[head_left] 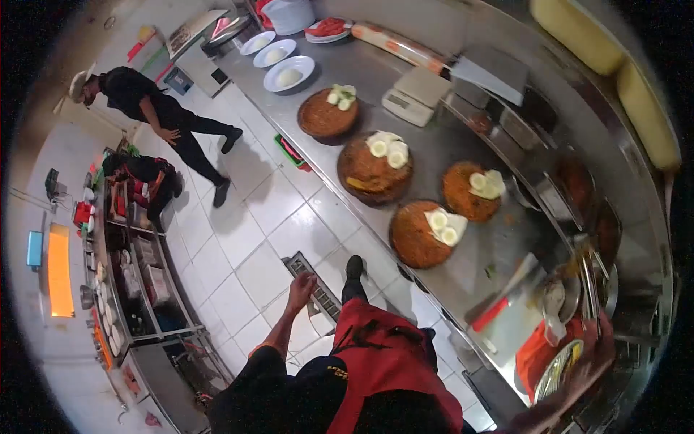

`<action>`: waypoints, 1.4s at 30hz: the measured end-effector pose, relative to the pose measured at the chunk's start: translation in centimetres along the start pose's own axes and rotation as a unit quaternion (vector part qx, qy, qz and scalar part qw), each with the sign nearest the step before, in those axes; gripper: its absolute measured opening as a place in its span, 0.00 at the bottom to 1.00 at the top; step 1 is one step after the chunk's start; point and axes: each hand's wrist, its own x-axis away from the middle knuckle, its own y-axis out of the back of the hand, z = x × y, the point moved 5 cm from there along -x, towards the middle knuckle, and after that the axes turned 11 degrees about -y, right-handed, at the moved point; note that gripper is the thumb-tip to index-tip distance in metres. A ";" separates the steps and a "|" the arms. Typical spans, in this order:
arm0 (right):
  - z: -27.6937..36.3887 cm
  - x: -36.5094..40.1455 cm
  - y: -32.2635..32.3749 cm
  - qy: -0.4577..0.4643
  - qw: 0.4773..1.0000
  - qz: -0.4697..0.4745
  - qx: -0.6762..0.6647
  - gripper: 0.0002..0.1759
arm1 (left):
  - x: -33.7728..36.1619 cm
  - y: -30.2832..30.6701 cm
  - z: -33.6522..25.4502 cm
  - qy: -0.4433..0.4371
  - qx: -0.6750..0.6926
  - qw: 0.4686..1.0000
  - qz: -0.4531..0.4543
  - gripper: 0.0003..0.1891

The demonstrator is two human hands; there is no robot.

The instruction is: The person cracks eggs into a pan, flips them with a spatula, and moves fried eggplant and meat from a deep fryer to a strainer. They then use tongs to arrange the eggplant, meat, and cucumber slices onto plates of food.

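Left hand (302, 288): curled in above floor, nothing visible held.
Right hand (597, 341): lower right, blurred, at metal tongs (590, 278); couldn't tell grip.
Round dishes (392, 244): four on surface (369, 223), centre to upper centre, orange-brown food (418, 242), pale slices (397, 154) on top.
White plates (269, 82): three, upper centre, each held a white mound (288, 77).

The counter (437, 150) running from the top centre to the lower right is smooth metal with a dull sheen. Upper centre, the white plates (272, 79) look smooth and glossy, and the pale scale (408, 103) looks like matt plastic. The floor tiles (264, 242) left of centre are smooth and shiny. The apron (394, 365) at bottom centre is matt cloth; the utensil (591, 282) at right gleams like metal.
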 end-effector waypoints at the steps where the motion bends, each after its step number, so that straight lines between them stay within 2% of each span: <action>1: 2.5 0.1 -4.6 -0.113 0.988 -0.016 -0.107 0.24 | -2.6 1.1 -2.4 -0.028 -0.071 0.997 -0.011 0.15; 2: 5.3 -0.9 -8.8 -0.072 0.995 0.054 -0.041 0.25 | -5.7 2.7 -2.5 -0.025 -0.064 0.998 -0.010 0.15; 3: 7.9 -1.4 -13.2 -0.083 0.994 0.045 -0.048 0.23 | -8.6 4.3 -2.9 -0.051 -0.072 0.995 -0.039 0.15; 4: 9.2 -2.2 -17.9 -0.079 0.988 0.115 -0.065 0.23 | -10.8 5.6 -3.4 -0.074 -0.082 0.992 -0.066 0.14; 5: 10.8 -2.6 -22.9 -0.066 0.984 0.117 -0.114 0.22 | -12.8 6.6 -5.9 -0.072 -0.092 0.990 -0.072 0.13; 6: 13.9 -2.5 -27.4 -0.025 0.984 0.141 -0.108 0.21 | -15.3 7.7 -8.9 -0.073 -0.105 0.989 -0.078 0.13; 7: 15.3 -2.5 -32.0 -0.010 0.974 0.144 -0.174 0.20 | -17.8 8.7 -10.0 -0.092 -0.110 0.985 -0.097 0.12; 9: 16.9 -2.8 -40.2 -0.048 0.960 0.189 -0.202 0.18 | -22.2 10.0 -14.0 -0.146 -0.115 0.975 -0.118 0.11; 10: 18.6 -2.1 -43.2 -0.025 0.972 0.116 -0.201 0.16 | -24.4 10.6 -15.5 -0.177 -0.115 0.970 -0.123 0.11; 11: 20.6 -1.3 -45.3 0.011 0.977 0.104 -0.185 0.16 | -26.3 11.0 -17.2 -0.176 -0.113 0.970 -0.120 0.11; 12: 21.2 -0.4 -47.8 -0.005 0.976 0.095 -0.195 0.15 | -28.0 11.0 -19.4 -0.215 -0.125 0.961 -0.121 0.09; 13: 21.1 0.7 -50.2 0.064 0.985 0.027 -0.160 0.15 | -29.3 10.8 -21.2 -0.254 -0.134 0.950 -0.124 0.09; 14: 21.7 2.5 -51.8 0.089 0.987 0.008 -0.134 0.13 | -30.7 10.2 -22.3 -0.252 -0.130 0.951 -0.122 0.09; 15: 20.1 3.7 -54.8 0.140 0.983 -0.010 -0.119 0.13 | -31.6 9.4 -23.7 -0.292 -0.131 0.939 -0.123 0.09; 16: 18.8 5.3 -57.2 0.142 0.981 0.003 -0.128 0.13 | -32.3 8.6 -24.8 -0.332 -0.132 0.926 -0.125 0.09; 17: 18.0 7.0 -58.8 0.143 0.980 0.017 -0.138 0.13 | -33.1 7.9 -25.2 -0.323 -0.124 0.932 -0.110 0.10; 18: 17.6 8.4 -59.5 0.140 0.981 0.018 -0.133 0.13 | -33.7 7.3 -25.4 -0.313 -0.116 0.938 -0.097 0.10; 20: 17.2 10.1 -61.4 0.090 0.988 0.096 -0.075 0.11 | -35.0 6.3 -23.9 -0.289 -0.122 0.947 -0.064 0.11; 22: 18.2 10.8 -62.0 0.113 0.988 0.086 -0.064 0.11 | -36.4 5.8 -20.0 -0.184 -0.036 0.978 -0.090 0.13; 23: 19.1 11.1 -62.3 0.138 0.986 0.075 -0.057 0.12 | -36.6 5.7 -18.8 -0.121 -0.075 0.988 -0.051 0.20; 24: 19.5 11.3 -62.7 0.136 0.986 0.076 -0.056 0.12 | -36.9 5.5 -18.3 -0.120 -0.076 0.989 -0.050 0.20; 26: 20.0 11.5 -63.5 0.112 0.988 0.100 -0.034 0.15 | -37.4 4.6 -17.9 -0.078 0.035 0.995 -0.053 0.21; 27: 20.1 11.4 -63.6 0.110 0.988 0.102 -0.031 0.15 | -37.7 4.4 -17.5 -0.037 0.046 0.997 -0.042 0.22; 28: 20.3 11.3 -63.7 0.100 0.986 0.126 -0.050 0.17 | -38.3 4.3 -17.5 -0.033 0.047 0.997 -0.041 0.22; 30: 20.6 11.3 -62.9 0.087 0.982 0.152 -0.067 0.18 | -39.0 4.4 -17.8 -0.075 0.068 0.993 -0.062 0.23; 31: 21.2 10.8 -61.9 0.112 0.976 0.180 -0.054 0.18 | -38.9 4.7 -18.1 -0.082 0.062 0.991 -0.080 0.17; 32: 21.5 10.5 -60.8 0.136 0.968 0.208 -0.041 0.19 | -38.8 5.1 -18.3 -0.079 0.062 0.992 -0.078 0.17; 34: 21.0 9.0 -59.4 0.133 0.964 0.224 -0.049 0.19 | -39.0 5.8 -20.3 -0.240 -0.100 0.960 -0.101 0.15; 35: 20.4 8.2 -59.1 0.112 0.961 0.248 -0.045 0.18 | -39.3 5.6 -21.0 -0.303 -0.184 0.932 -0.078 0.19; 36: 19.8 7.3 -58.7 0.091 0.957 0.273 -0.040 0.18 | -39.7 5.5 -20.9 -0.300 -0.183 0.933 -0.077 0.19; 37: 19.8 6.2 -57.9 0.089 0.957 0.275 -0.039 0.18 | -39.7 5.0 -21.6 -0.319 -0.227 0.920 -0.032 0.20; 39: 21.3 3.6 -57.1 0.174 0.939 0.295 0.045 0.17 | -39.4 4.9 -23.5 -0.349 -0.293 0.890 0.032 0.20; 40: 21.8 2.0 -56.6 0.175 0.939 0.293 0.044 0.17 | -39.6 5.2 -23.5 -0.351 -0.293 0.889 0.031 0.20; 42: 23.1 -0.1 -56.2 0.276 0.911 0.289 0.106 0.16 | -39.8 5.1 -22.8 -0.346 -0.337 0.873 0.073 0.18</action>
